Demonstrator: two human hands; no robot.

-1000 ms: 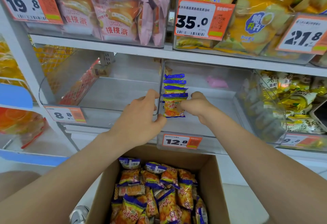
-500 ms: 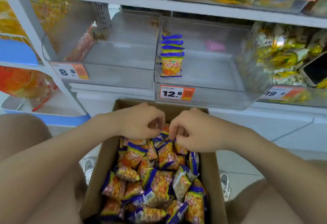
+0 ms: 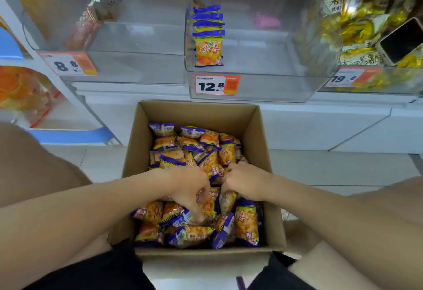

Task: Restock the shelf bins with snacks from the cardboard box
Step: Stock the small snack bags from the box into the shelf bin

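The restocking looks barely begun. On the white shelf unit that spans the upper frame, the wide clear plastic bin at upper centre holds only one short row of orange-and-blue snack packets, standing upright along its left wall. There is also a small pink item at its back, too blurred to identify. Most of the bin floor is bare, so by my reckoning nearly all of the filling is left to do. The clear plastic bin at upper left appears to hold nothing in its open front part, while the bin at upper right is heaped with gold-yellow bags and has a dark-screened phone resting on them. Below, at centre frame, the open brown cardboard box is on the floor, well stocked with a loose jumble of the same orange-and-blue packets. Both hands are down in that heap near its middle. The left hand has its fingers curled downward among the packets, and the right hand, just beside it, is bunched knuckles-up over them. Whether either is pinching a packet I cannot tell, as the fingertips are buried. An orange-and-white price tag reading 12.8 marks the centre bin's front.
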